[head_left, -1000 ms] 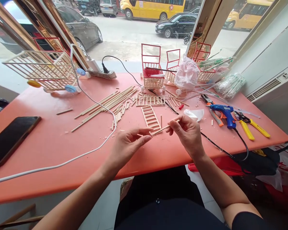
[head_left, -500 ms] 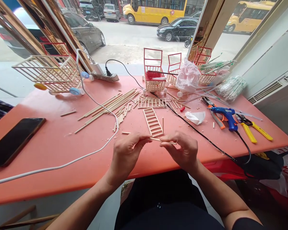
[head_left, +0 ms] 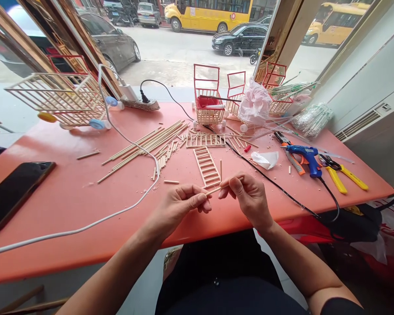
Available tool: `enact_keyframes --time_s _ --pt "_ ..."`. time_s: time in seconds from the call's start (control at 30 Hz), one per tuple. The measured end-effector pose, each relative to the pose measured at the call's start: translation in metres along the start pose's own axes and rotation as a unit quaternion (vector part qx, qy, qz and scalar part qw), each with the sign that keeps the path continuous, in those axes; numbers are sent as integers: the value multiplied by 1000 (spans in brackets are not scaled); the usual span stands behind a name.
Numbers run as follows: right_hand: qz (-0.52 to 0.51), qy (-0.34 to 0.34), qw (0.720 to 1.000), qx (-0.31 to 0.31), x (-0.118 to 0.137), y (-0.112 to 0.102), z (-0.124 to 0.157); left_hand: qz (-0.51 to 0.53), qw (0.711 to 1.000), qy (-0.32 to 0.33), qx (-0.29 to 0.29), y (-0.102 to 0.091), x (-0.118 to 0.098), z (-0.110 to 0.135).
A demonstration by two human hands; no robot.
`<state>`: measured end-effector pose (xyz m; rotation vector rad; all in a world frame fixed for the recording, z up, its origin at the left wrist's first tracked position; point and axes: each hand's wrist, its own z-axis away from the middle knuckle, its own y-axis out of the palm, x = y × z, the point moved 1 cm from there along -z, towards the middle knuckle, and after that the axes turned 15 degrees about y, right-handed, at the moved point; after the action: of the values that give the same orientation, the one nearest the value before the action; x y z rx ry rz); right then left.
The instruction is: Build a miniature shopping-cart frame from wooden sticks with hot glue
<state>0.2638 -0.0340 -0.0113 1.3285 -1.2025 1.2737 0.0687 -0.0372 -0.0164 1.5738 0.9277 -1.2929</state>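
Observation:
A thin wooden stick (head_left: 213, 191) is pinched between my two hands above the near part of the table. My left hand (head_left: 184, 201) grips its left end between thumb and fingers. Farther right, my right hand (head_left: 248, 194) has thumb and fingertips closed on the other end. Just beyond them lies a ladder-like stick frame (head_left: 206, 166), its near end partly hidden by the hands. A short stick (head_left: 221, 169) stands upright at its near right corner. Behind it a second stick frame (head_left: 205, 140) lies crosswise.
Long sticks (head_left: 144, 144) and cut pieces (head_left: 164, 159) lie left of the frames. A blue glue gun (head_left: 305, 155) and yellow-handled pliers (head_left: 344, 175) rest at right. Small stick carts (head_left: 210, 109) stand at the back. A white cable (head_left: 128, 205) and phone (head_left: 18, 192) are at left.
My right hand has turned, its thumb now on top of the stick, and the stick's right end has tipped up. My left thumb has shifted over the stick. Another person's fingers appear at far left.

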Motion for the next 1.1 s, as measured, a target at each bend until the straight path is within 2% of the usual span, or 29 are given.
enact_keyframes --time_s 0.1,0.17,0.27,0.33,0.4,0.5,0.73,0.93,1.0,1.1 --pt "20 -24 999 6 0 -1 3 -41 999 6 27 -2 -2 0" --pt "35 -54 998 22 0 -2 5 -33 998 -8 43 -5 -1 1" --pt "68 -124 988 56 0 -3 6 32 995 -68 73 -8 0 3" --pt "78 -157 980 93 0 -3 6 94 982 -127 106 -8 1 7" --pt "59 -156 977 134 -1 -4 6 156 963 -175 130 -8 2 13" --pt "20 -138 977 159 -1 -4 4 204 951 -199 119 -7 3 18" --pt "42 -162 979 119 -4 -8 3 235 962 -134 47 -9 -3 17" --pt "73 -175 975 116 -4 -7 3 168 983 -74 -27 -8 0 21" --pt "101 -200 968 108 -3 -5 3 131 990 -52 -32 -8 3 23" --pt "142 -238 954 112 -2 -3 4 89 995 -46 -7 -8 6 25"
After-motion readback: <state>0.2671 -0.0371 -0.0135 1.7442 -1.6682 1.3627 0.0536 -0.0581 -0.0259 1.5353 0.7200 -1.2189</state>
